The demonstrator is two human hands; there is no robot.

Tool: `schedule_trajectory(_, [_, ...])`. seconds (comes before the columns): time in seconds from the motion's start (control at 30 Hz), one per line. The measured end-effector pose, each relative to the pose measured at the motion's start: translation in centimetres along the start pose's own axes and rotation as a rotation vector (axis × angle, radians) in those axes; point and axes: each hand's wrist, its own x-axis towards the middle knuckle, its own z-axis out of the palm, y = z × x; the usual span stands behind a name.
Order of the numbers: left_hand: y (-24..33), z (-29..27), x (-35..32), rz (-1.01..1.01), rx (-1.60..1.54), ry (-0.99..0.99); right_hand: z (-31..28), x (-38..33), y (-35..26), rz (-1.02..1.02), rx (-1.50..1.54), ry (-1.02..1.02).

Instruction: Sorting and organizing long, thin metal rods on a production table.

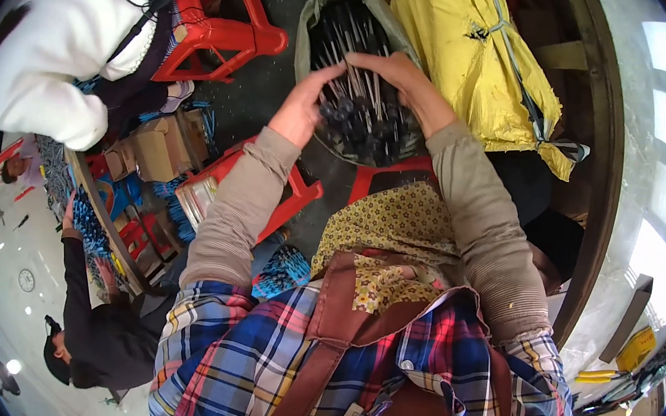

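Note:
A grey-green sack [312,13] stands open in front of me, filled with thin dark rods [362,26] that have black ends. Both my hands reach into its mouth. My left hand [302,107] curves around the left side of a bundle of thin rods [366,97], its fingers meeting those of the other hand near the top. From the right side my right hand [398,72] closes around the same bundle, its fingertips stretched across to the left. Dark rounded ends of the rods hang below my hands, somewhat blurred. Some fingers are hidden behind the rods.
A yellow wrapped bale [465,59] tied with cord lies against the sack's right. Red stools [226,31] stand to the left. A person in white [55,53] sits there, and another in black [108,343] works at a table of blue-tipped items. A wooden beam [609,182] runs along the right.

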Motion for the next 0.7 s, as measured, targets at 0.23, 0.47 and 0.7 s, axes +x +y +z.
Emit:
schedule_trajectory(0.23, [-5.0,-1.2,-1.4,0.098,-0.021,0.093,-0.5,1.6,4.9,0.074,-0.142,0.133])
schedule_trajectory(0.47, [-7.4,0.1,-5.1,0.181,-0.017,0.084,0.8,-2.5,6.1,-0.065,-0.055,0.06])
schedule_trajectory(0.7, [-9.2,1.1,-7.9,0.284,-0.044,0.018,1.4,-5.7,6.7,-0.134,-0.127,0.077])
